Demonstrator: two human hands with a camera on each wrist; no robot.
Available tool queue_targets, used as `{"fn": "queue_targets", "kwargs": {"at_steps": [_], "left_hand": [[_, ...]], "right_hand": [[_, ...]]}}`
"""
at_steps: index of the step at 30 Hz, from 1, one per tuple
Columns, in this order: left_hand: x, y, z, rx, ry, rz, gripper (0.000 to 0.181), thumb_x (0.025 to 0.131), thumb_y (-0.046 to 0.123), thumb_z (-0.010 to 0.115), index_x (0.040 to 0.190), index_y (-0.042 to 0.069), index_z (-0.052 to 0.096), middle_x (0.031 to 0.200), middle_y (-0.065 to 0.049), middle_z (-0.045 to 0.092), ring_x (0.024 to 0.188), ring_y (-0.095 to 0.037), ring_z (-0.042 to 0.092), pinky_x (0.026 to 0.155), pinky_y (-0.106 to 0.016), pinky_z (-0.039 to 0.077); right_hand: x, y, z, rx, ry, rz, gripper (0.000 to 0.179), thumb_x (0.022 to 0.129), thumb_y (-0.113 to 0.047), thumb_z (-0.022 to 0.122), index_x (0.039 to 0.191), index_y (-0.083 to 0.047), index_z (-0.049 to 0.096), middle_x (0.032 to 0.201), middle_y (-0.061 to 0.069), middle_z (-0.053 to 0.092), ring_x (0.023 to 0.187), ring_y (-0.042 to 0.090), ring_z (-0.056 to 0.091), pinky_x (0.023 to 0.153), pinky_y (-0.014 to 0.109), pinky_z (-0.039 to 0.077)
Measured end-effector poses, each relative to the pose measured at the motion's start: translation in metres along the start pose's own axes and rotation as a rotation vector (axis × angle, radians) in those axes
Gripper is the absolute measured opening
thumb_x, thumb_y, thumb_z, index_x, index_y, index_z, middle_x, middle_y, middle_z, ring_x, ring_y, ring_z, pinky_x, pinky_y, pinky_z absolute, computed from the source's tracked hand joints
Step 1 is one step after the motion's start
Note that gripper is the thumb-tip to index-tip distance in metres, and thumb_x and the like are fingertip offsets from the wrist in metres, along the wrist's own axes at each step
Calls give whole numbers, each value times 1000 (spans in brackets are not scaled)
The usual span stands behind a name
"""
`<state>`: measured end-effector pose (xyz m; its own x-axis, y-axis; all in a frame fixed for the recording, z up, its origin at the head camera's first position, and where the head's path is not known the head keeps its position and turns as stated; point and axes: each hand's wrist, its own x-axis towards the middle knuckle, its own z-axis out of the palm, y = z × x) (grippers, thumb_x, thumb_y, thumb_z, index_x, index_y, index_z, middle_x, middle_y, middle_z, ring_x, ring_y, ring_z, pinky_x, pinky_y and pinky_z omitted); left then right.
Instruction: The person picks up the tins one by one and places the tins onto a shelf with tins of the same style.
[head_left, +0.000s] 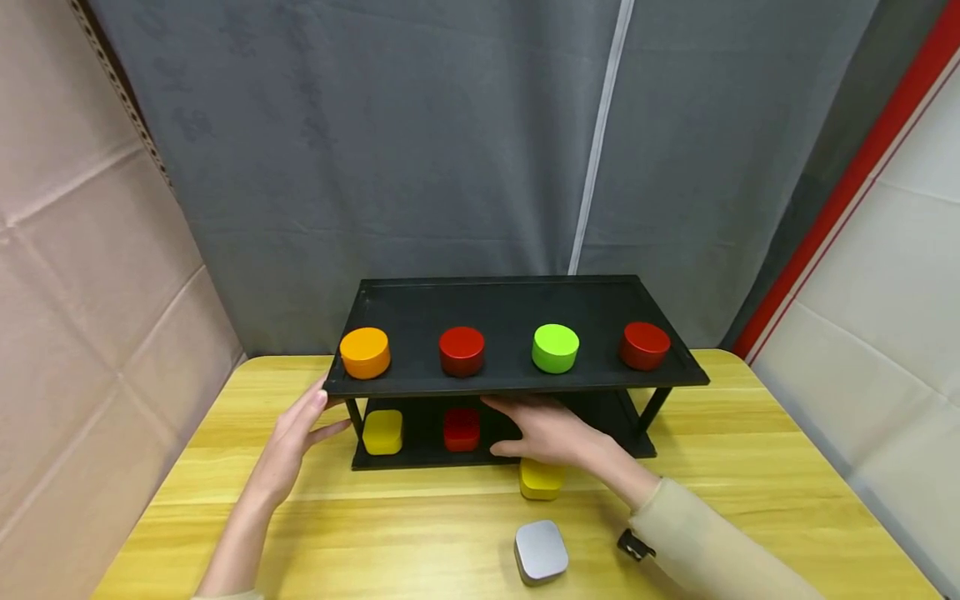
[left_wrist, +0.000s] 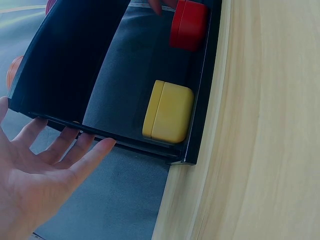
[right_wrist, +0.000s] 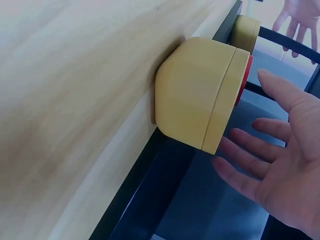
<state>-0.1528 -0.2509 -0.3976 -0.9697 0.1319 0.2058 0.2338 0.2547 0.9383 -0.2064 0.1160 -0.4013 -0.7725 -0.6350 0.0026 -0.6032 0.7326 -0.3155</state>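
A black two-tier shelf (head_left: 495, 304) stands on the wooden table. My left hand (head_left: 281, 454) is at its left end, fingers spread, fingertips touching the side edge in the left wrist view. My right hand (head_left: 547, 429) reaches between the two tiers, its spread fingers (right_wrist: 245, 150) holding nothing. On the lower tier are a yellow square tin (head_left: 383, 433) and, right of it, a red square tin (head_left: 461, 431). Another yellow square tin (head_left: 541, 481) lies on the table by the shelf's front edge, partly hidden below my right hand.
Along the upper tier's front stand round tins: orange (head_left: 365, 353), red (head_left: 462, 352), green (head_left: 556, 348) and a second red one (head_left: 644, 346). A silver square tin (head_left: 541, 552) is on the table in front. A grey curtain (head_left: 420, 150) hangs behind.
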Motion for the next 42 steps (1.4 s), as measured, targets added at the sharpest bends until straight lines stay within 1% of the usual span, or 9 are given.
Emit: {"fn": "queue_targets", "kwargs": {"at_steps": [5, 8, 14, 22, 28, 34, 37, 42], "left_hand": [[1, -1, -1, 9, 0, -2, 51, 114, 37, 28, 162, 21, 36, 167, -6, 36, 125, 7, 54, 95, -23, 59], [2, -2, -1, 9, -2, -4, 51, 114, 37, 28, 162, 20, 35, 167, -7, 35, 125, 7, 54, 96, -23, 58], [3, -2, -1, 10, -4, -4, 51, 114, 37, 28, 162, 20, 35, 168, -9, 33, 126, 6, 54, 96, -23, 58], [3, -2, 0, 15, 1, -5, 51, 114, 36, 28, 162, 20, 36, 167, -9, 35, 125, 5, 54, 96, -23, 58], [2, -1, 0, 13, 2, -1, 51, 114, 36, 28, 162, 20, 35, 168, -10, 34, 126, 4, 55, 96, -22, 58], [2, -1, 0, 12, 5, -6, 51, 114, 36, 28, 162, 20, 35, 167, -10, 34, 125, 4, 55, 95, -22, 59], [2, -2, 0, 17, 5, -9, 51, 114, 36, 28, 162, 21, 34, 168, -10, 33, 125, 5, 55, 95, -22, 58], [1, -1, 0, 18, 8, -9, 51, 114, 36, 28, 162, 21, 35, 168, -10, 34, 125, 5, 55, 95, -22, 58]], "right_hand": [[-9, 1, 0, 12, 17, 11, 74, 91, -45, 77, 155, -19, 49, 157, 4, 53, 129, 23, 61, 110, 45, 53], [-15, 2, 0, 22, 31, 12, 73, 90, -46, 78, 153, -19, 51, 153, 4, 57, 128, 22, 63, 107, 44, 55], [-29, 7, 4, 51, 26, 45, 72, 89, -46, 78, 152, -20, 53, 146, 4, 62, 124, 23, 66, 100, 46, 58], [-42, 12, 8, 69, 8, 67, 69, 89, -45, 78, 149, -20, 56, 144, 5, 63, 127, 25, 63, 102, 48, 57], [-50, 13, 10, 58, 7, 78, 69, 88, -46, 79, 148, -20, 57, 142, 6, 64, 125, 26, 63, 101, 49, 57], [-60, 15, 12, 52, -5, 81, 69, 86, -48, 81, 145, -19, 60, 135, 4, 67, 115, 20, 65, 95, 46, 59], [-65, 16, 14, 47, -3, 81, 67, 86, -47, 82, 143, -18, 62, 131, 3, 68, 111, 17, 64, 93, 44, 59], [-72, 17, 14, 52, -11, 85, 66, 84, -44, 84, 140, -16, 63, 129, 3, 69, 106, 16, 64, 91, 43, 60]]}}
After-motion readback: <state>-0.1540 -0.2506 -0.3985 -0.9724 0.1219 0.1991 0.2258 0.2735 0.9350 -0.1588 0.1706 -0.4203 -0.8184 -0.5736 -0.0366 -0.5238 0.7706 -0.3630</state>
